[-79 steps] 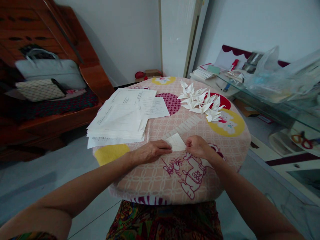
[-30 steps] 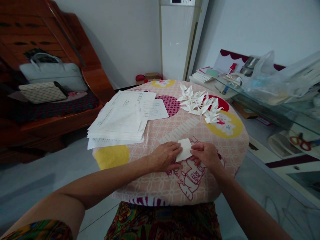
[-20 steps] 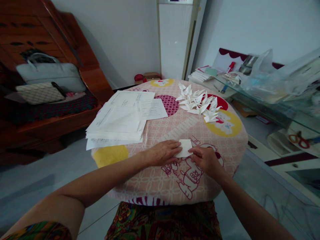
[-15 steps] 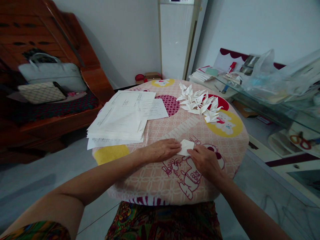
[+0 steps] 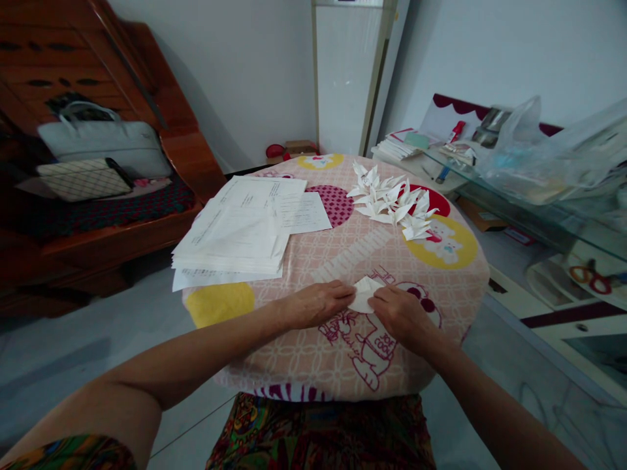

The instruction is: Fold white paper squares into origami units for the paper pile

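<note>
Between my two hands is a small folded piece of white paper, just over the patterned tablecloth. My left hand grips its left corner with the fingers pressed together. On the other side, my right hand pinches the right edge between thumb and fingers. Fine creases in the paper are too small to make out. Beyond my right hand lies a cluster of folded white paper cranes, close together on the cloth.
A stack of printed paper sheets lies at the table's left. To the right, a glass-topped stand holds a plastic bag and papers; scissors sit lower down. A wooden bench with bags stands at left.
The paper has been turned and tilted between my hands, its outline now wider with a point at the top. My left hand has shifted slightly toward me, fingers more curled.
</note>
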The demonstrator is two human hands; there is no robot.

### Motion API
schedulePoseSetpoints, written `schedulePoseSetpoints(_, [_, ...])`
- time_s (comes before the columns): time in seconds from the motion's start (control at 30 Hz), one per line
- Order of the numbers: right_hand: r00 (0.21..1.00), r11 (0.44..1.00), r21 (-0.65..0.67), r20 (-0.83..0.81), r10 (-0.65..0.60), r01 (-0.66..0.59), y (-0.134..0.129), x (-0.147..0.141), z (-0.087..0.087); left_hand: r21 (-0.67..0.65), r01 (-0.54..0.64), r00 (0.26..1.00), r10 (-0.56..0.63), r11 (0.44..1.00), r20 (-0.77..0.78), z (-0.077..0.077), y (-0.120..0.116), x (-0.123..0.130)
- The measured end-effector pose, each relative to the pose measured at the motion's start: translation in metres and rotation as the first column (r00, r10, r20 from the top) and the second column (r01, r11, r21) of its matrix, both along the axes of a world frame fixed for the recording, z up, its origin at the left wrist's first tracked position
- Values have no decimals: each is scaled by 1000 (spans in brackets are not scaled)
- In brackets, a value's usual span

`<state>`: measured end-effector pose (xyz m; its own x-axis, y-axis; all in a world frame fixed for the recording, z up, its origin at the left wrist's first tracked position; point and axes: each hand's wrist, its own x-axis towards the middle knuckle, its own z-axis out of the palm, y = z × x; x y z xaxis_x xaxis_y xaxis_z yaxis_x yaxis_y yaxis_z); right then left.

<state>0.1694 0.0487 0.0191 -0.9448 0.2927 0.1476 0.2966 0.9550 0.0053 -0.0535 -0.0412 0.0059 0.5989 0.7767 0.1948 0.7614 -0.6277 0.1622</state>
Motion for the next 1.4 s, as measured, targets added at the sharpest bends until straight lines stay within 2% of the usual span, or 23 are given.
schedulePoseSetpoints(0.2, [999,996,-86,-29,25,-27,2,3,-9,-4,25,997,-25,1000,76,-1,1,2])
schedulePoseSetpoints(0.33, [989,960,-280,-145,-31,-11,9,4,-5,-19,37,989,-34,999,147,0,5,3])
schedulePoseSetpoints(0.57, [973,806,-582,-106,-205,107,22,-2,4,-212,-115,891,195,970,410,-3,10,12])
schedulePoseSetpoints(0.67, [973,772,-627,-96,-210,105,24,-2,4,-299,-184,848,305,936,434,0,12,15])
schedulePoseSetpoints(0.8, [969,742,-655,-57,-240,145,24,-3,6,-332,-311,806,433,890,404,4,14,19])
schedulePoseSetpoints(0.97, [926,600,-745,64,-371,292,22,-7,9,-321,-396,791,498,860,357,4,18,23])
schedulePoseSetpoints(1.3, [828,324,-865,167,-536,384,16,-12,6,-283,-458,812,526,843,253,2,23,26])
schedulePoseSetpoints(1.4, [812,297,-866,187,-553,402,15,-13,5,-269,-465,823,524,843,220,0,24,27])
